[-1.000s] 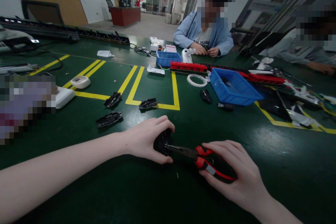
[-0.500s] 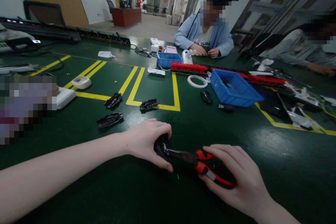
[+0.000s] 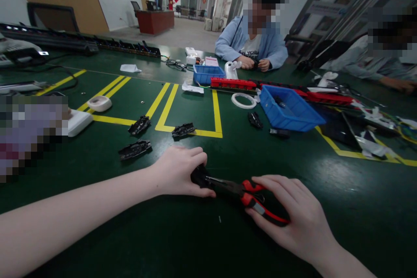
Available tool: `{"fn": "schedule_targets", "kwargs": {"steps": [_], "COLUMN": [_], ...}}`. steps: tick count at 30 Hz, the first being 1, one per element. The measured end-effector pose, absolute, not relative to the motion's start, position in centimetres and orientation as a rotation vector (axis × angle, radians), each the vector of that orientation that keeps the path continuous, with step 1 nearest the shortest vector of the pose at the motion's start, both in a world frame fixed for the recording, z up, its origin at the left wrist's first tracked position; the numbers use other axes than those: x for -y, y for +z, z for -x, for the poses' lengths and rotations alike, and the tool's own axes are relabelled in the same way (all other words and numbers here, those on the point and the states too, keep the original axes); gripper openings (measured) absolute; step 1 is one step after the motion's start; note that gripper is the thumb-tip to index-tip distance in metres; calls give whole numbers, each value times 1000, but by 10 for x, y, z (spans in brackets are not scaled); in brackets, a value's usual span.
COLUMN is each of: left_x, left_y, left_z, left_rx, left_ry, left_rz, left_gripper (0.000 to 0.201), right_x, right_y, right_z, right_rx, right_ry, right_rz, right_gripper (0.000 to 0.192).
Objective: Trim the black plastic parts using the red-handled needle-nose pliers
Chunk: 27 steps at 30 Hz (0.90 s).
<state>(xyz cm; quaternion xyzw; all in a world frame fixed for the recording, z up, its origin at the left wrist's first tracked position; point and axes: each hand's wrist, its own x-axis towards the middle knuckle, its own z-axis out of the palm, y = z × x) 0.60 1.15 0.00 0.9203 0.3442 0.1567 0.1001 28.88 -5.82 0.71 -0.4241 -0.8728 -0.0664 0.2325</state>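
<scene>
Between its thumb and fingers, my left hand grips a small black plastic part, much of it hidden by the hand. My right hand is wrapped round the red-and-black handles of long-nose pliers. The jaws point left and reach the black part; whether they clamp it I cannot tell. Beyond my left hand lie similar black plastic pieces: one on the left, one behind it and one by the yellow tape. A thin pale sliver rests on the table below the pliers.
A blue bin with black parts in it stands at the right, with two black pieces nearby. A white ring, a tape roll and a smaller blue bin sit farther off. A co-worker sits across the green table.
My left hand has turned a little, with the black part tilting in it. The pliers and my right hand have shifted slightly up and left. The view has moved slightly.
</scene>
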Motion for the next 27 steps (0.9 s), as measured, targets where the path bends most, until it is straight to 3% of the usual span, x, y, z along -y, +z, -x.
{"fn": "schedule_targets", "kwargs": {"steps": [17, 27], "left_x": [-13, -13], "left_y": [4, 5], "left_z": [-2, -1], "left_rx": [-714, -529], "left_ry": [424, 392], "left_rz": [-2621, -2519], "left_gripper": [36, 38], "right_x": [58, 60], "right_y": [9, 9], "right_z": [-286, -285], "right_rx": [2483, 2492], "right_ry": [-260, -231], "right_rz": [1192, 1227], "right_gripper": [45, 39]}}
